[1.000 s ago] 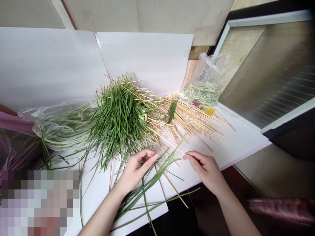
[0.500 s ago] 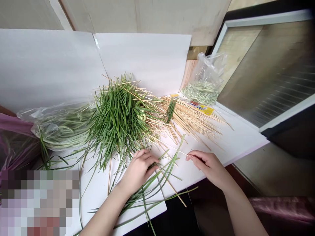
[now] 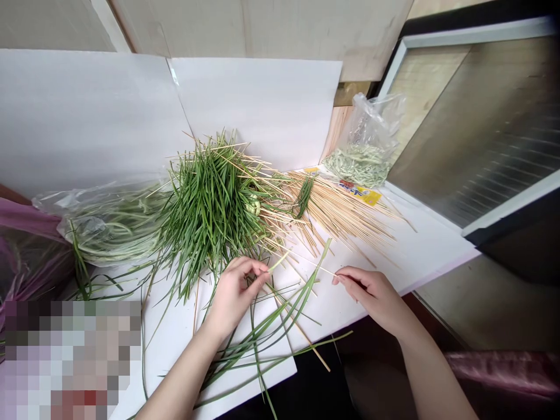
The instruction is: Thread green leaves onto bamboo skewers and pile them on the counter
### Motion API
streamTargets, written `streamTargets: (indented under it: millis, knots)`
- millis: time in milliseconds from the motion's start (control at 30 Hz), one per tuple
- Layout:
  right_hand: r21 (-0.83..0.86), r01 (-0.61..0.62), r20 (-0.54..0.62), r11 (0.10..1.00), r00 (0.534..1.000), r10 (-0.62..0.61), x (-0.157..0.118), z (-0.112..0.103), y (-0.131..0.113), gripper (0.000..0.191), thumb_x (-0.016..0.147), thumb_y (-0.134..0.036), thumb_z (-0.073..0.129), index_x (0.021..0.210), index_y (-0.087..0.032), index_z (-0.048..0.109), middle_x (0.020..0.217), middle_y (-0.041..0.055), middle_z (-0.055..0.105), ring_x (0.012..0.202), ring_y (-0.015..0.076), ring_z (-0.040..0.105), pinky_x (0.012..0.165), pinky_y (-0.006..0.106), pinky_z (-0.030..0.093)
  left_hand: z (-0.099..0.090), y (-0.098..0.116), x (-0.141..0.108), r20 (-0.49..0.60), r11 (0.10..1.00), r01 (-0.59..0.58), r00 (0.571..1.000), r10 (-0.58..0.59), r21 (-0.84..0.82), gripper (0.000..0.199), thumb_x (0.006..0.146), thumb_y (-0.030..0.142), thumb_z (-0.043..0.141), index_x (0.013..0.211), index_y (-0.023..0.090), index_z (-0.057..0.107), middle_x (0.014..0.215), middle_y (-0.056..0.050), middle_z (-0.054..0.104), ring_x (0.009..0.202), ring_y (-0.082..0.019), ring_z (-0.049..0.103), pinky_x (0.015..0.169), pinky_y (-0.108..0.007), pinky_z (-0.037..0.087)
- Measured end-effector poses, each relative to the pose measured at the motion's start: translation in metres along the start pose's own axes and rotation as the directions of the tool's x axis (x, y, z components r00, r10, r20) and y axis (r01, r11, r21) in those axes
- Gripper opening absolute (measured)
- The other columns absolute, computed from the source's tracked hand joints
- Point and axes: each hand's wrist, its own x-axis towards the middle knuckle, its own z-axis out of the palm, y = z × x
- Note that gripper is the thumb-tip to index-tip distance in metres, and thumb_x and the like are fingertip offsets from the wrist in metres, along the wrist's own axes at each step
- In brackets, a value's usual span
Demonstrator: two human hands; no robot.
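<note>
My left hand (image 3: 236, 291) pinches a short pale-green chive piece (image 3: 279, 261) between thumb and fingertips, its free end pointing up and right. On the right, my right hand (image 3: 366, 290) is closed on the end of a thin bamboo skewer (image 3: 322, 268), which slants up and left over the table. Long loose chive leaves (image 3: 280, 315) lie between and below the hands, some hanging over the front edge. Just behind my left hand rises a large heap of green chives (image 3: 203, 204) with skewers sticking out of it.
Many bamboo skewers (image 3: 345, 216) lie fanned out at the back right, with a small green bundle (image 3: 304, 197) on them. A clear bag of pale-green strips (image 3: 361, 163) stands behind. At left lies a plastic bag of long stems (image 3: 116, 233). White boards (image 3: 258, 105) line the back.
My left hand has lifted slightly and moved left from the loose leaves, and a chive piece now shows in its fingertips. My right hand stays almost still with the skewer.
</note>
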Motion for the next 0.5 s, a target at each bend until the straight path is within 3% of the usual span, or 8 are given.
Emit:
streamTargets:
  millis: [100, 233, 333, 500]
  knots:
    - [-0.023, 0.036, -0.019, 0.999, 0.999, -0.037, 0.0, -0.001, 0.0, 0.035, 0.098, -0.043, 0.045, 0.088, -0.02, 0.07, 0.055, -0.0044, 0.035, 0.049, 0.0133, 0.033, 0.045, 0.026, 0.025, -0.004, 0.0, 0.003, -0.098, 0.927, 0.121, 0.981, -0.166, -0.356, 0.017, 0.086, 0.035, 0.069, 0.087, 0.018, 0.068, 0.086, -0.004, 0.064, 0.079, -0.016, 0.056, 0.074, -0.027, 0.044]
    - [-0.066, 0.088, -0.046, 0.994, 0.995, -0.091, 0.0, 0.0, -0.004, 0.034, 0.096, -0.043, 0.049, 0.083, -0.02, 0.071, 0.06, 0.0001, 0.054, 0.053, 0.0156, 0.047, 0.045, 0.025, 0.033, -0.008, 0.001, 0.006, -0.144, 0.724, 0.14, 0.938, -0.316, -0.675, 0.021, 0.08, 0.034, 0.076, 0.089, 0.017, 0.067, 0.079, -0.001, 0.06, 0.072, -0.012, 0.052, 0.068, -0.021, 0.043]
    - [-0.066, 0.102, -0.001, 0.993, 0.995, -0.102, -0.002, 0.002, -0.011, 0.033, 0.096, -0.041, 0.049, 0.081, -0.02, 0.069, 0.067, 0.002, 0.06, 0.059, 0.0171, 0.051, 0.049, 0.025, 0.035, -0.009, 0.002, 0.006, -0.12, 0.639, 0.155, 0.923, -0.366, -0.754, 0.026, 0.08, 0.034, 0.076, 0.099, 0.017, 0.069, 0.081, -0.001, 0.061, 0.07, -0.011, 0.053, 0.067, -0.02, 0.045]
    - [-0.048, 0.055, 0.079, 0.997, 0.996, -0.052, -0.005, 0.01, -0.016, 0.029, 0.099, -0.035, 0.047, 0.082, -0.021, 0.065, 0.067, -0.0004, 0.054, 0.057, 0.015, 0.042, 0.053, 0.027, 0.031, -0.007, 0.005, 0.005, -0.092, 0.635, 0.171, 0.929, -0.359, -0.754, 0.019, 0.082, 0.033, 0.075, 0.087, 0.016, 0.07, 0.072, 0.001, 0.057, 0.064, -0.009, 0.051, 0.063, -0.019, 0.044]
